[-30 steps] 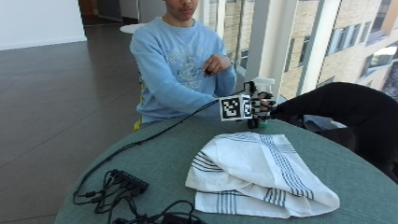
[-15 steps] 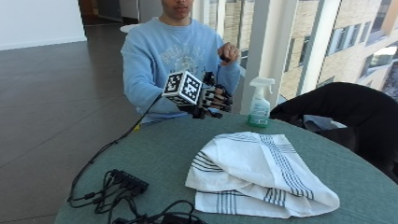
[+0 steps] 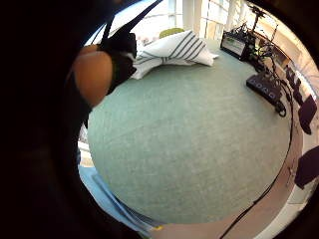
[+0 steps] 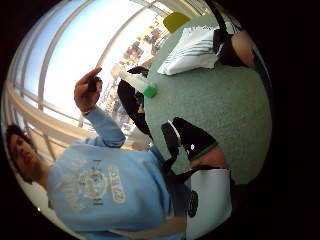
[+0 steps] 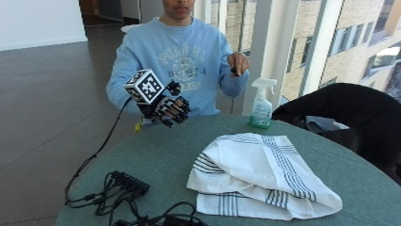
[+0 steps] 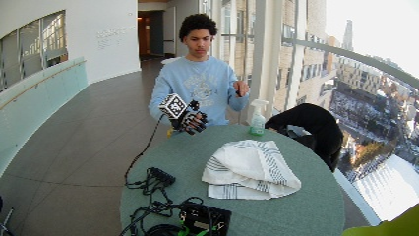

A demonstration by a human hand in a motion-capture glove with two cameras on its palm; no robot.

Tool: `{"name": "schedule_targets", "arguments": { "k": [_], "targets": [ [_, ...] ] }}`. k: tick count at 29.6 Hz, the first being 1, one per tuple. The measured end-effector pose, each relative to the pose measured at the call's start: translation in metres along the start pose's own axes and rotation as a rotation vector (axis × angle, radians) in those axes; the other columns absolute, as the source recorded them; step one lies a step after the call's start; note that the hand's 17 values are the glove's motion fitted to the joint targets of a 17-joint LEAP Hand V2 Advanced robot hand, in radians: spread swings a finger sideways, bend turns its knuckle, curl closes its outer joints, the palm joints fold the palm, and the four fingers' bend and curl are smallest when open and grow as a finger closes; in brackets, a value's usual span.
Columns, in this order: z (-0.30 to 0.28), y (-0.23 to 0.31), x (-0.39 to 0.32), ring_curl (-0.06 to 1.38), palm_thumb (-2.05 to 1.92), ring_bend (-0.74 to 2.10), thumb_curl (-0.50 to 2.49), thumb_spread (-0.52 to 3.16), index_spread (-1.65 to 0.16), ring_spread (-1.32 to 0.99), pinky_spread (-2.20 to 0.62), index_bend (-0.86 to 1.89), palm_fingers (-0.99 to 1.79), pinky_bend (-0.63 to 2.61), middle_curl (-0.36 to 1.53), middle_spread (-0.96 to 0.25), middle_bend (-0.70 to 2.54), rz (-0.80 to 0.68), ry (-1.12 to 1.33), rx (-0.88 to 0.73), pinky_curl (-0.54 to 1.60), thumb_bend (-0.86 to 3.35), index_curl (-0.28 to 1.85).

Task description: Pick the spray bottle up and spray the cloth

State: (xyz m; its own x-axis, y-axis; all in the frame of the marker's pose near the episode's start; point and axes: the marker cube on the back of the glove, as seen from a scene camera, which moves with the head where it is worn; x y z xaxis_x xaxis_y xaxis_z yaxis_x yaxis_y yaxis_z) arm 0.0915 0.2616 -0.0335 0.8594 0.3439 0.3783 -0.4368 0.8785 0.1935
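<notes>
From the outside view I see my right hand (image 5: 166,107) raised above the near edge of the table (image 5: 156,160), fingers loosely curled, holding nothing. The spray bottle (image 5: 261,103) stands upright at the far edge, well apart from it, and the cloth (image 5: 260,176) lies bunched mid-table. The wide outside view agrees. In the thumb side palm view, the bottle (image 4: 136,81) sits beside a dark jacket (image 4: 131,102).
</notes>
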Motion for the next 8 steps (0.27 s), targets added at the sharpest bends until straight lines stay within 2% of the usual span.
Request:
{"name": "schedule_targets", "arguments": {
  "k": [8],
  "targets": [
    [-0.0016, 0.0079, 0.0121, 0.36, 0.70, 0.28, 0.37, 1.01, -0.30, -0.05, 0.21, 0.17, 0.87, 0.14, 0.43, -0.08, 0.23, 0.006, 0.020, -0.010, 0.26, -0.02, 0.40]
  ]
}}
